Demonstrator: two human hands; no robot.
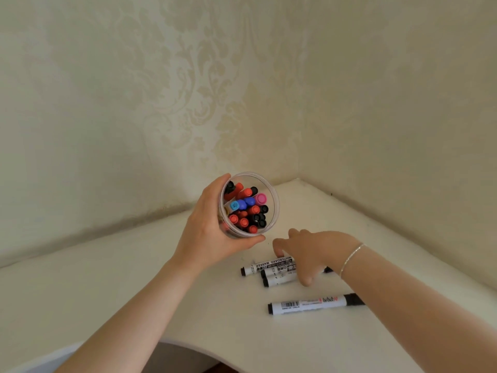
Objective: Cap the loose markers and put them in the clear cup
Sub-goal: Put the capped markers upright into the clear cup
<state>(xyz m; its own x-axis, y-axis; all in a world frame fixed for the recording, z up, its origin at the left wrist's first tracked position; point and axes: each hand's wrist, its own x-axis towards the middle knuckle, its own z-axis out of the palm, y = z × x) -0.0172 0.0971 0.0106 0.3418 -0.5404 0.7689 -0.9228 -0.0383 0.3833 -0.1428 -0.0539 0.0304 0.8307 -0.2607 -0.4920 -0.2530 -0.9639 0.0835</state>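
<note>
1. Cup (270, 211): clear, held above the counter (134, 292) near the wall corner, tilted toward camera; packed with capped markers, red, black, blue, pink ends up.
2. Left hand (212, 232): wrapped round the cup's side, thumb under the near rim.
3. Three markers (269, 267): bunched on the counter just below the cup, white barrels, black ends at left; right ends hidden under the right hand, so capped or not cannot be told.
4. Right hand (309, 254): down on that bunch, fingers curled over the barrels, apparently gathering them; firm grip not certain. Thin bracelet (351, 258) on the wrist.
5. Fourth marker (313, 304): lying alone nearer the camera, black cap on at right, partly under the right forearm.
6. Progress, judged: most done, cup nearly full; four markers left on the counter to check for caps and drop in.
</note>
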